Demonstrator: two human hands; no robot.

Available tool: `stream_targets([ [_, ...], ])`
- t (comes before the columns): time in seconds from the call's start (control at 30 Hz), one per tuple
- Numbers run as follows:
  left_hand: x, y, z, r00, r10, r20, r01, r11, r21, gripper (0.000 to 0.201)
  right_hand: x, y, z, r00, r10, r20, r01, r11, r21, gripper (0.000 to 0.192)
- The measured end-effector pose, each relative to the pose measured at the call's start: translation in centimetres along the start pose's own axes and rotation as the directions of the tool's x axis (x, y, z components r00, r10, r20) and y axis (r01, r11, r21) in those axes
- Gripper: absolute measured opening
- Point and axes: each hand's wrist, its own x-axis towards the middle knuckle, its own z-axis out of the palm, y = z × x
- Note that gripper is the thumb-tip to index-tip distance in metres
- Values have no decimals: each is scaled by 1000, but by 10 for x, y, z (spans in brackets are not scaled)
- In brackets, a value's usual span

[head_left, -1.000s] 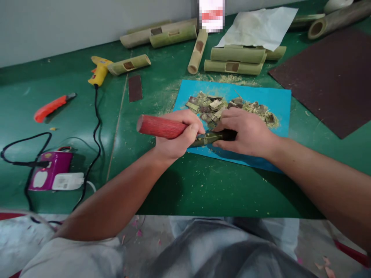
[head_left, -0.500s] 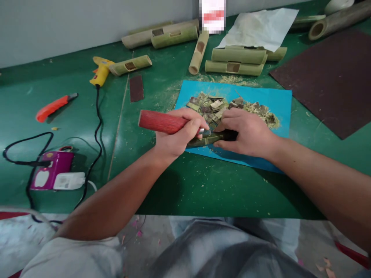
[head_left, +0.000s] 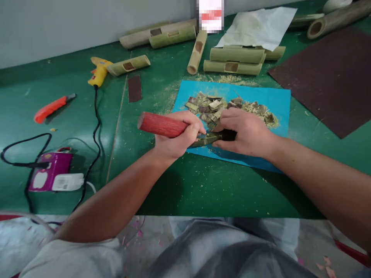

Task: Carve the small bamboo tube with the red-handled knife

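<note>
My left hand (head_left: 180,133) is closed around a carving tool with a thick red wooden handle (head_left: 162,124). Its metal tip points right and down at a dark green bamboo piece (head_left: 204,139); the hand partly hides the tip. With thumb and fingers, my right hand (head_left: 245,129) pinches the bamboo's right part, covering its end. Both hands are over a blue sheet (head_left: 278,101). Just beyond them, bamboo chips and shavings (head_left: 213,105) are heaped on that sheet.
Cut bamboo tubes (head_left: 236,56) lie at the back, some under white paper (head_left: 255,27). A yellow glue gun (head_left: 99,71), an orange utility knife (head_left: 50,109) and a purple power strip (head_left: 52,170) with cords are on the left. A dark brown sheet (head_left: 327,81) lies right.
The red handle has rolled and tilted slightly, its butt now a little lower and turned more toward me. My right hand keeps its grip on the bamboo piece. The whole view has shifted slightly.
</note>
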Motion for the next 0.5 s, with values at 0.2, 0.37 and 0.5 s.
stream_targets([
  [0.2, 1, -3, 2, 998, 34, -51, -36, 999, -39, 26, 0, -1, 0, 1000, 0, -13, 0, 1000, 1, 20],
  [0.37, 3, -3, -1, 997, 80, 12, -79, 996, -35, 26, 0, -1, 0, 1000, 10, -6, -10, 1000, 2, 21],
  [0.5, 1, 3, 0, 999, 26, 19, -26, 999, -19, 27, 0, -1, 0, 1000, 6, -3, -6, 1000, 2, 19],
])
